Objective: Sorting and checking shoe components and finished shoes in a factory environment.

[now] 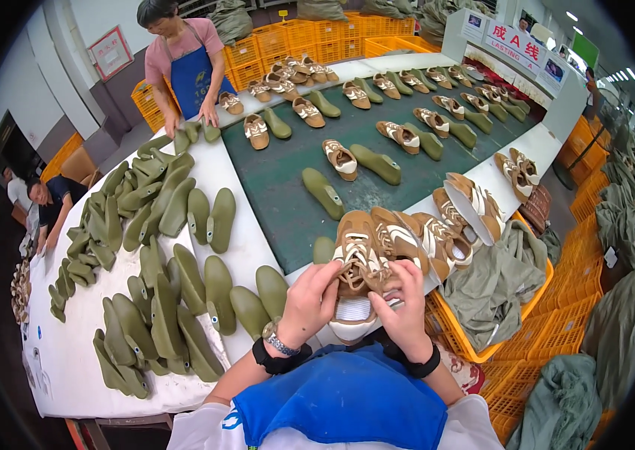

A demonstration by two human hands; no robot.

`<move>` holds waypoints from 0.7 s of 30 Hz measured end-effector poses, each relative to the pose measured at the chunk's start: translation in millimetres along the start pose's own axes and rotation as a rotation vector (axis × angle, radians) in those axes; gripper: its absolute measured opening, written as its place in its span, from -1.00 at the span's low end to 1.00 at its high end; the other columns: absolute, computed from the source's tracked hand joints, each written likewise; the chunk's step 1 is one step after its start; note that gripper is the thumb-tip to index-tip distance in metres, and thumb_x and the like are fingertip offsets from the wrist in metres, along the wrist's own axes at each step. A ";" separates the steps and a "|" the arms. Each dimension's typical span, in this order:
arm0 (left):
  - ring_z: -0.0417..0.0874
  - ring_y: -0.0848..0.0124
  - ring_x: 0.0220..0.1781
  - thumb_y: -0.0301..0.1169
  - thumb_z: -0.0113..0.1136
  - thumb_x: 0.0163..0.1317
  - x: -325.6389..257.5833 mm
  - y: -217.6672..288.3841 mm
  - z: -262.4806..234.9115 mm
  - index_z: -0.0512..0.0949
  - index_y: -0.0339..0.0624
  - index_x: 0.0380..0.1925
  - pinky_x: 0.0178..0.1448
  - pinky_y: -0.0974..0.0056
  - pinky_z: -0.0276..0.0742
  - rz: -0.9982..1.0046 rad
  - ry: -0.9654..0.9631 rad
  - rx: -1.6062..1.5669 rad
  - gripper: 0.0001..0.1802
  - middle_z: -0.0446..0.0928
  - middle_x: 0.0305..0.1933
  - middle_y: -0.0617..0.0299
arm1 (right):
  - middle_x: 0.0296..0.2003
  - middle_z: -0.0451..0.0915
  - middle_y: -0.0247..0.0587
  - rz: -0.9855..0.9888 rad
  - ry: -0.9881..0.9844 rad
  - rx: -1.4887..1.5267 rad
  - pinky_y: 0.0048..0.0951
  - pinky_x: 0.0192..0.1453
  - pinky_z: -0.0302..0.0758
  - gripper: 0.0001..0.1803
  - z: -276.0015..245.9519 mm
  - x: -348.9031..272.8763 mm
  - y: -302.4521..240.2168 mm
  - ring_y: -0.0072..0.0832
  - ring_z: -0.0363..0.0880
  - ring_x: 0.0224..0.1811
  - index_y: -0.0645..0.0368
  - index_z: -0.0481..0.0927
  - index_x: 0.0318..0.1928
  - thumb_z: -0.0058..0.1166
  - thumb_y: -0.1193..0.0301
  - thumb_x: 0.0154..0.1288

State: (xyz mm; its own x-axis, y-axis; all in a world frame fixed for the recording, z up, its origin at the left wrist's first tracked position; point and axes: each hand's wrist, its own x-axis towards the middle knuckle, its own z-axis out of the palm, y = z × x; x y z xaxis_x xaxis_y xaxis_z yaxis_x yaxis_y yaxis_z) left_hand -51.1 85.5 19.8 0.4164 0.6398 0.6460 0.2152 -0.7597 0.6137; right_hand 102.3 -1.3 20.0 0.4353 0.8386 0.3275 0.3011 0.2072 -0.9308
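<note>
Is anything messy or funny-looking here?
Yes: the green shoe forms on the white table lie heaped every which way, unlike the neat pairs on the dark belt. The shoe in both hands looks fine.

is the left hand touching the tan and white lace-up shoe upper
Touching: the head view shows the left hand with fingers curled onto the tan and white lace-up shoe upper.

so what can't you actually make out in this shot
Head view only:
- Laces on the shoe: the left hand and right hand cover them.
- Shoe's sole: faces away, unseen.
- Far shoes on the belt: too small for detail.
- Crates at right: partly covered by cloth, bent by the fisheye rim.
</note>
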 end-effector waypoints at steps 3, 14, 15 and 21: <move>0.54 0.08 -0.38 -0.64 0.13 0.03 -3.6 -0.4 -1.2 0.41 -0.26 -0.05 -0.30 0.15 0.49 -0.043 0.027 0.072 -0.59 0.49 -0.34 0.02 | -0.03 0.35 -0.16 -0.122 -0.055 -0.108 -0.58 -0.32 0.49 -0.57 -3.9 -7.3 4.5 -0.55 0.49 -0.33 0.19 0.54 -0.08 0.26 0.60 -0.05; 0.53 0.08 -0.21 -0.52 0.22 0.01 -16.5 -27.4 -30.1 0.37 -0.25 0.01 -0.11 0.15 0.48 -0.180 0.133 0.214 -0.51 0.50 -0.21 0.03 | -0.28 0.49 -0.20 -0.417 -0.762 -0.362 -0.35 -0.33 0.52 -0.73 26.0 36.9 3.0 -0.29 0.58 -0.37 0.11 0.51 -0.21 0.24 0.40 0.05; 0.53 0.06 -0.15 -0.48 0.25 0.03 -19.5 -28.3 -37.5 0.37 -0.25 0.02 -0.05 0.14 0.47 -0.226 0.138 0.224 -0.50 0.51 -0.16 0.02 | -0.29 0.48 -0.18 -0.366 -0.769 -0.341 -0.34 -0.31 0.51 -0.73 25.0 51.4 2.8 -0.26 0.58 -0.36 0.12 0.50 -0.21 0.23 0.42 0.05; 0.50 0.03 -0.06 -0.39 0.27 0.04 -104.0 -81.5 -71.9 0.42 -0.27 -0.05 0.04 0.10 0.44 -0.491 -0.020 0.486 -0.55 0.50 -0.12 -0.03 | -0.29 0.51 -0.11 -0.364 -0.810 -0.466 -0.32 -0.22 0.50 -0.70 40.4 144.9 8.7 -0.22 0.57 -0.31 0.18 0.50 -0.23 0.26 0.45 0.00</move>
State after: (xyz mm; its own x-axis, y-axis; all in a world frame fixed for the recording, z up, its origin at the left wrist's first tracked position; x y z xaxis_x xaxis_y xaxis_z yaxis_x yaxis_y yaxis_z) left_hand -175.5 89.3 -64.8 0.1847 0.9244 0.3336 0.7528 -0.3513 0.5566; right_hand 133.7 142.4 52.8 -0.4064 0.8895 0.2087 0.6790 0.4469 -0.5824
